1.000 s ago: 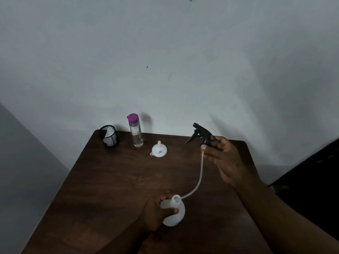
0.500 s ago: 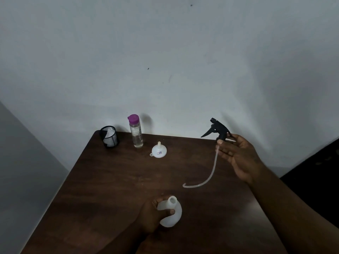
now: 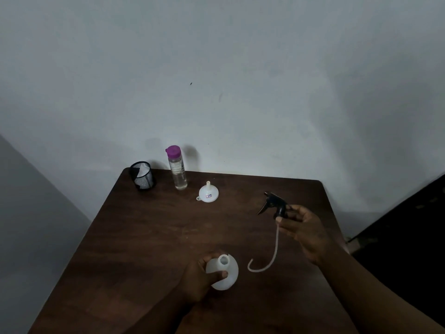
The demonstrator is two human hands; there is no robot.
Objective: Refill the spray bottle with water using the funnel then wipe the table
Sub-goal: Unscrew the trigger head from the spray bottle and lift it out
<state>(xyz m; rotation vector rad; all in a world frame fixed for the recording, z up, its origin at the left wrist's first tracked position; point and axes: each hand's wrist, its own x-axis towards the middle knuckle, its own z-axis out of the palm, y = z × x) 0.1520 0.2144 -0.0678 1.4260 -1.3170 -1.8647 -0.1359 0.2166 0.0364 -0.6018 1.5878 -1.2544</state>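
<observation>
A: Read the worktop (image 3: 156, 237) as a clock, twelve at the wall (image 3: 240, 68). Where's the bottle?

B: Six o'clock, near the front edge. The left hand (image 3: 199, 278) has its fingers curled round the white bottle (image 3: 227, 276), thumb laid across the shoulder just under the neck. The neck is uncapped and faces up.

A: And the other side?

B: Out at three o'clock. The right hand (image 3: 301, 227) pinches the black sprayer (image 3: 274, 203) by its collar, thumb and fingertips closed on it, and holds it up off the wood. The nozzle points toward eleven and the trigger hangs beneath it.

A: The tube, is it in the bottle?

B: No, it's clear of it. The pale tube (image 3: 275, 247) drops from the collar toward six, then hooks round toward nine. Its tip ends near the bottle, at the bottle's three o'clock, not touching it. Whether the hook rests on the wood, I can't tell.

A: Funnel?

B: Twelve o'clock, well apart from both hands. The white funnel (image 3: 209, 194) sits wide mouth down with its spout straight up. There's a small sticker on its side and a little tab at its seven o'clock.

A: Back row?

B: At eleven stands a clear water bottle (image 3: 178, 172), upright with its purple cap on, near the funnel. In the far corner at ten is a black mesh cup (image 3: 142, 175) with something white tucked inside. I can't tell what it is.
</observation>
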